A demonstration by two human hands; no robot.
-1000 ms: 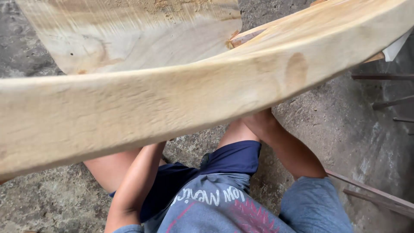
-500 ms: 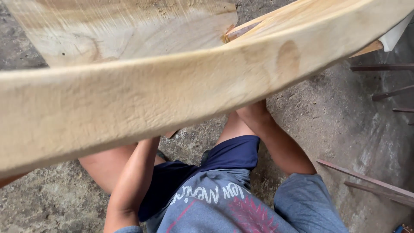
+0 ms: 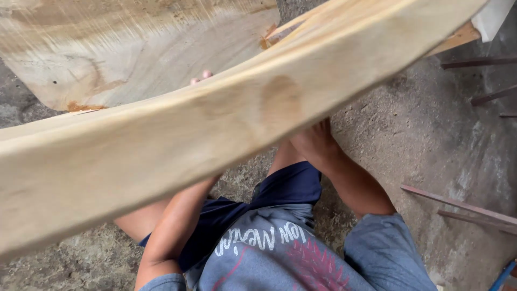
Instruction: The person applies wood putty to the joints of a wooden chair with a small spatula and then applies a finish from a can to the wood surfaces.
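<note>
Fingertips (image 3: 203,76) over plank (image 3: 231,129) – left hand | right hand (image 3: 315,143) under, probably gripping

I see no packages, labels, signs or screens here; the only lettering is the pale print on the chest of my grey shirt (image 3: 280,253), low in the middle, above a reddish graphic.
</note>
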